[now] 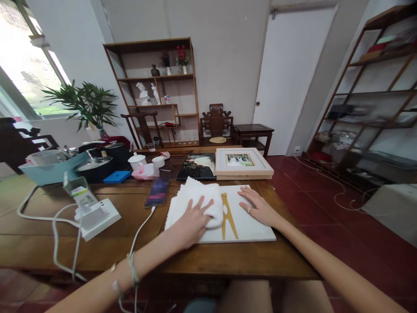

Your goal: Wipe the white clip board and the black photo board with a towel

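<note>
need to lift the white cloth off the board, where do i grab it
Probably pinch the cloth at its thick rolled right edge from above, beside the gold strip: it bunches up there under the left hand, while its left part lies thin and flat.

cloth [192, 195]: I see plain white
board [252, 230]: white, mustard-yellow strokes
table [107, 252]: brown wood grain
small box [116, 176]: blue

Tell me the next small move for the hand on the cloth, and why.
Probably slide the left hand with the white cloth rightward across the gold strips. The cloth covers only the left part of the white board; its right part is bare, and the right hand rests flat there, steadying it.
</note>
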A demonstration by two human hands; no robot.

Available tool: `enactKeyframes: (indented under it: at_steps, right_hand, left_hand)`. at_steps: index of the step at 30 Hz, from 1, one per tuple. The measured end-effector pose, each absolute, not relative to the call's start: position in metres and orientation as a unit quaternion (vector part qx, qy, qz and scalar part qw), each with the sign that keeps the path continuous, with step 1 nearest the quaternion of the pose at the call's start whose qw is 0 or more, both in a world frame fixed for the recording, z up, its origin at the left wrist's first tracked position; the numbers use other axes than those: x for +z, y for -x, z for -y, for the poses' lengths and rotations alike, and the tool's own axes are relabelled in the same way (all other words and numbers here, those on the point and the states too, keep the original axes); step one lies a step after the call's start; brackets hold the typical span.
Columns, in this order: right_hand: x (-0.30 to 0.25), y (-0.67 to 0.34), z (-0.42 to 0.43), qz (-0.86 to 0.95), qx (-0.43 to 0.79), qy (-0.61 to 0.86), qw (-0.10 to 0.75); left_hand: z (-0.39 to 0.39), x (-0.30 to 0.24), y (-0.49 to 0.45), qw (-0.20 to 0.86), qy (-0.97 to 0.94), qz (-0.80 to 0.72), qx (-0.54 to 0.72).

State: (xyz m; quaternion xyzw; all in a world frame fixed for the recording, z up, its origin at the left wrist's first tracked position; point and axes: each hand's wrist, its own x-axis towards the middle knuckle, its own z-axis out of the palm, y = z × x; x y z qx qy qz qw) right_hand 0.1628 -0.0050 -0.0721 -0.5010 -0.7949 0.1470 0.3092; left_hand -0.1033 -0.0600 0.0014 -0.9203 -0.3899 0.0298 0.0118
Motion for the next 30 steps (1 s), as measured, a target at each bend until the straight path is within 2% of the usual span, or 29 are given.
enactKeyframes:
  at_steps: [4, 7, 16, 20, 24, 30]
  right_hand:
    - [-0.074, -0.164, 0.004, 0.796, 0.142, 0.500, 0.311]
    - [-0.073, -0.163, 0.005, 0.795, 0.143, 0.502, 0.307]
    - [-0.068, -0.162, 0.007, 0.797, 0.143, 0.506, 0.297]
    - [-0.068, -0.162, 0.007, 0.797, 0.143, 0.506, 0.298]
    - [-0.069, -0.162, 0.007, 0.796, 0.144, 0.503, 0.305]
    - [-0.069, -0.161, 0.007, 0.792, 0.152, 0.503, 0.312]
  left_hand:
    - [0.113, -0.004, 0.101, 0.013, 0.923, 0.384, 0.041]
    - [0.120, -0.005, 0.103, 0.010, 0.926, 0.377, 0.031]
    - [0.008, -0.005, 0.113, 0.016, 0.926, 0.376, -0.026]
    - [-0.015, -0.007, 0.114, 0.025, 0.921, 0.388, -0.032]
    - [0.008, -0.006, 0.113, 0.021, 0.920, 0.391, -0.022]
    - [0.096, -0.004, 0.118, 0.016, 0.926, 0.376, 0.003]
